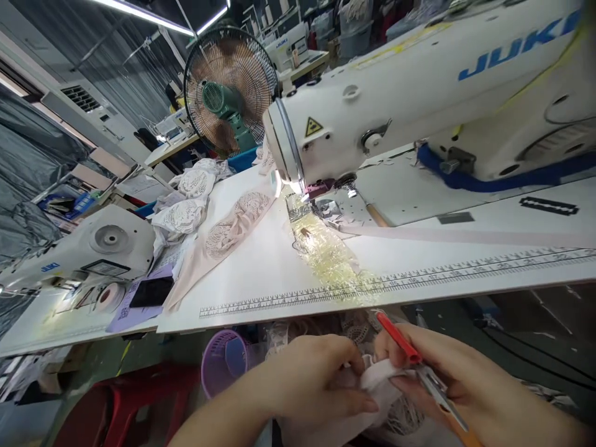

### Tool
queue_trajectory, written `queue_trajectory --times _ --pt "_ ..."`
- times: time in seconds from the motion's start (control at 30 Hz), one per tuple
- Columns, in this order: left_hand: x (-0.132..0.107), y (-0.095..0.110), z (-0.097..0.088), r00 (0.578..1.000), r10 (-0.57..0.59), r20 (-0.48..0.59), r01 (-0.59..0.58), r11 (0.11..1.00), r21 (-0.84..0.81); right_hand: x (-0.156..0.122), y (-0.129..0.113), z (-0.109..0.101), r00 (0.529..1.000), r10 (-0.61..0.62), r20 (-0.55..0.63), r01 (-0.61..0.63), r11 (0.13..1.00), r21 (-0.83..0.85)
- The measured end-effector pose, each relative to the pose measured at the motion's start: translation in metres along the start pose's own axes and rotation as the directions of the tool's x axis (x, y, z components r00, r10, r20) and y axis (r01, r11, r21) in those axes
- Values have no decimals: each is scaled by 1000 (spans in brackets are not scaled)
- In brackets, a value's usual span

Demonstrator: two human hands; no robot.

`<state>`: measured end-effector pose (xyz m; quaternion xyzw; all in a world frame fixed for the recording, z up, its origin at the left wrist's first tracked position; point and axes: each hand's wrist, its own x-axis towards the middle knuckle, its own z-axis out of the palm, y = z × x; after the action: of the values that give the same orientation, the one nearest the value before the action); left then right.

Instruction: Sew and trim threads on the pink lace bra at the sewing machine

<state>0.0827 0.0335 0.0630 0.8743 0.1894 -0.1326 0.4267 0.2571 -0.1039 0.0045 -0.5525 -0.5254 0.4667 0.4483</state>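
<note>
Below the table's front edge, my left hand (pixel 321 379) pinches a pale, whitish piece of fabric (pixel 379 379) from the left side. My right hand (pixel 447 366) is closed at the fabric's right side, its fingers pressed on the folded edge. Tucked in that same hand are metal snips (pixel 437 391) with a red sleeve (pixel 398 337) on one end and an orange part at the other. Fingers hide some of the snips. Lace (pixel 404 417) shows under the fabric between my hands.
A white sewing machine (pixel 395 105) stands above the white table (pixel 261 282), which has a printed ruler. A lace garment piece (pixel 242 223) lies left of its needle. Around are a razor blade (pixel 549 205), a phone (pixel 151 292), a purple basket (pixel 225 360), a red stool (pixel 135 397) and a fan (pixel 230 90).
</note>
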Motion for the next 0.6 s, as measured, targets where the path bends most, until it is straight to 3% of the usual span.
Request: queue_trajectory --times 0.07,0.13,0.33,0.5,0.6 --pt "0 1 4 995 -70 -71 64 995 -82 -2 -4 -1 1000 2 -30 -2 1000 13" --pt "0 0 9 992 -67 -109 48 985 -168 -4 -4 -1 996 -3 -92 7 999 43" --pt "2 -7 19 961 27 -275 -136 912 -387 -1 10 -1 971 -46 -233 76 989 125" --pt "5 -9 20 886 193 -423 -357 865 -353 6 9 -4 955 -35 -295 87 982 165" --pt "6 -8 20 872 214 -440 -394 840 -373 9 0 -2 946 -54 -319 117 976 183"
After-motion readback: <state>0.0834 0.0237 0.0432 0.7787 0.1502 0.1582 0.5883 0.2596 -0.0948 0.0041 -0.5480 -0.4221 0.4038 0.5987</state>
